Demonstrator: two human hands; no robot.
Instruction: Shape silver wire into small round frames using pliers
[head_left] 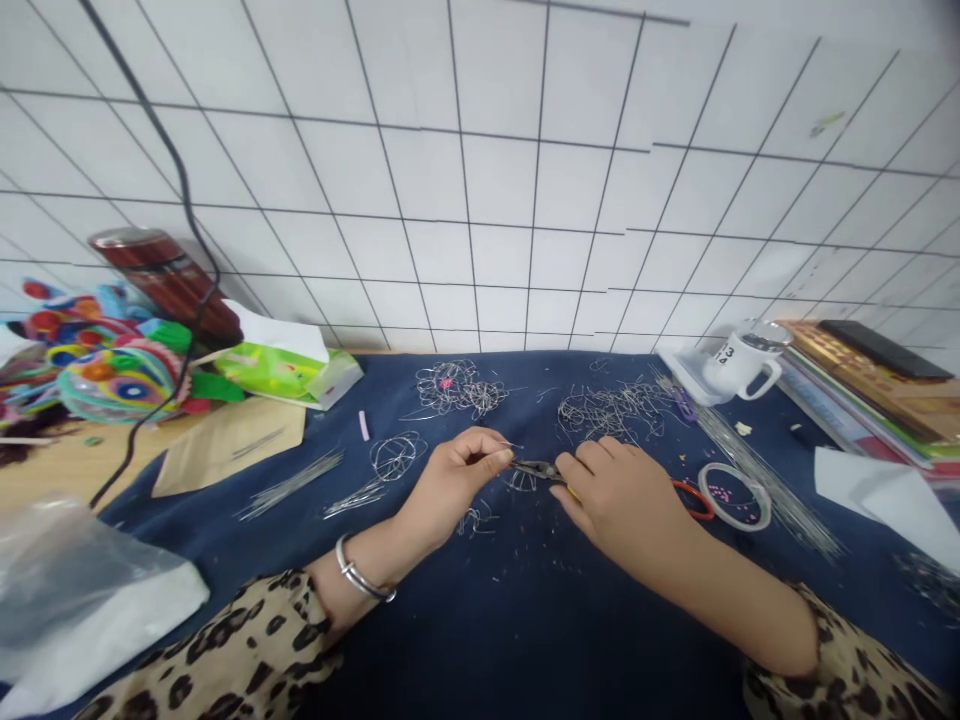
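My right hand (611, 492) is closed around the yellow handles of a pair of pliers (538, 468), whose dark jaws point left. Thumb and forefinger of my left hand (457, 480) pinch a thin wire (512, 446) right at the tip of the pliers. Just under the jaws lies a small shape of bent wire (523, 481). Another bent wire piece (474, 519) rests below my left hand, and a round wire form (395, 456) lies to its left. Whether the jaws grip the wire cannot be made out.
Bundles of straight wire (294, 484) lie left; a longer bundle (772, 485) lies right. Wire tangles (457, 388) sit at the back. A clear ring (759, 482) and orange-handled tool (694, 498) are right of my hand. A white mug (744, 362) stands by stacked books (885, 400).
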